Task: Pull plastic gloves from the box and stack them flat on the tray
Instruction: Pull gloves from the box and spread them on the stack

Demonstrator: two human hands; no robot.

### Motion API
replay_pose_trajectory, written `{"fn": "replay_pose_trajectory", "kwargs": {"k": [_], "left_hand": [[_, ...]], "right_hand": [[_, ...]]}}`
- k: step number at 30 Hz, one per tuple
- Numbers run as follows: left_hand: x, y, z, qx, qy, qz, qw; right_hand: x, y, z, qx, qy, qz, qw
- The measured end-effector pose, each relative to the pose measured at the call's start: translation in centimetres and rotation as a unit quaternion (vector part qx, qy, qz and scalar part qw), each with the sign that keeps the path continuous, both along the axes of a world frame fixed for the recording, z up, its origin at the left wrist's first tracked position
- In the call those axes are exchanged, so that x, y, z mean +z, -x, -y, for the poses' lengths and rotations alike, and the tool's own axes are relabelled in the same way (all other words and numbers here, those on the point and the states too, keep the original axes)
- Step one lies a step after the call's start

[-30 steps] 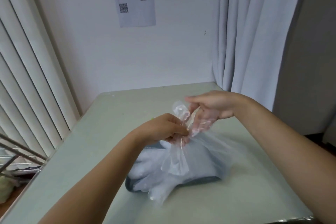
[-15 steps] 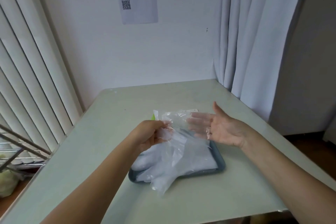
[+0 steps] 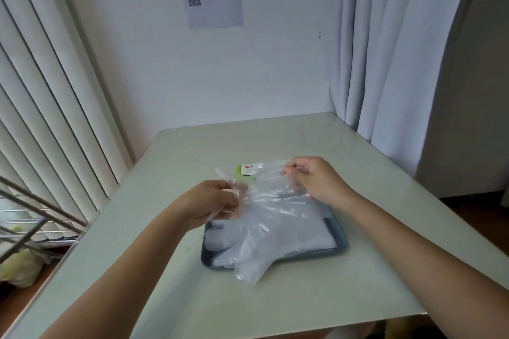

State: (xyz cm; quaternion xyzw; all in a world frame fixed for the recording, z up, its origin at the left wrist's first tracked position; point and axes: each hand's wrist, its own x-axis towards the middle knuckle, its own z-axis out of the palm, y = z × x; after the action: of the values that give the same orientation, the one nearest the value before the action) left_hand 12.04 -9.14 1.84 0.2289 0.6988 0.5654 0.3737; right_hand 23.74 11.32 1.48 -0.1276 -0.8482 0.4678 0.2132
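Observation:
A clear plastic glove is stretched between both hands above the dark grey tray. My left hand pinches its left cuff corner and my right hand pinches its right cuff corner. The glove's fingers hang down toward me, past the tray's near rim. A stack of flat clear gloves lies on the tray under it. The glove box, green and white, lies behind the hands, mostly hidden by the glove.
The tray sits near the middle of a pale green table. Vertical blinds stand at the left, curtains at the right. A metal rack is beyond the table's left edge.
My right hand, which was open half a second ago, has closed on the glove's right corner. The glove is now spread wider and lower over the tray.

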Motion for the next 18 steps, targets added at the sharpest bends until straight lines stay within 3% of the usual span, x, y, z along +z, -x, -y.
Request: {"fn": "replay_pose_trajectory", "kwargs": {"k": [6,13,15,18], "left_hand": [[-3.6,-0.3,0.0,0.017,0.140,-0.064,0.988],[-4.5,1.0,0.0,0.054,0.205,-0.167,0.963],[-4.4,1.7,0.1,0.065,0.262,-0.257,0.928],[-3.6,1.5,0.0,0.097,0.356,-0.451,0.813]], "right_hand": [[-4.0,0.7,-2.6,0.022,-0.149,0.149,0.977],[-5.2,0.7,-3.1,-0.006,-0.217,0.175,0.960],[-5.5,0.6,-3.2,-0.006,-0.226,0.182,0.957],[-5.8,0.7,-3.3,-0.007,-0.223,0.185,0.957]]}}
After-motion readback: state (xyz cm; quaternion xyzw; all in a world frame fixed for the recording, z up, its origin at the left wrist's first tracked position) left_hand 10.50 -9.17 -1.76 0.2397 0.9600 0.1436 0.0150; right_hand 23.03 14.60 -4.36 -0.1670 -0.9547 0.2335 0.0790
